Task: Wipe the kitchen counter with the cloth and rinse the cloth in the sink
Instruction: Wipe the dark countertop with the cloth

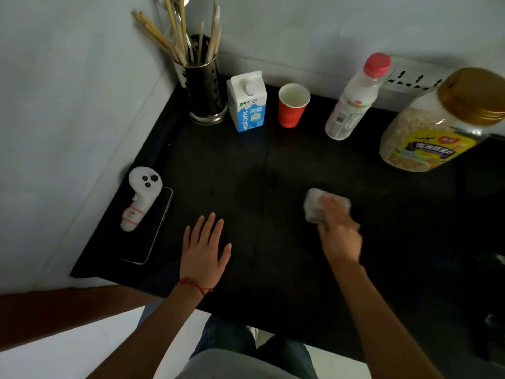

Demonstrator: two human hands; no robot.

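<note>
Her right hand [340, 229] grips the grey cloth [317, 205] against the black counter [246, 173], mid-counter; the left hand [203, 248] lies flat, fingers spread, holding nothing. A wide sweep could topple the tall bottle [352, 99] or the red paper cup [293, 105] — it looks empty, so light. The jar [434, 127] holds oats, the metal holder [203, 88] chopsticks — no sink in view.

Black bench [246, 173], bearing cloth [314, 205] mid-right; behind cloth, along wall: utensil holder [203, 91], milk carton [247, 105], red cup [292, 106], bottle [352, 102], oat jar [434, 127]; far left of cloth, phone [153, 228].
</note>
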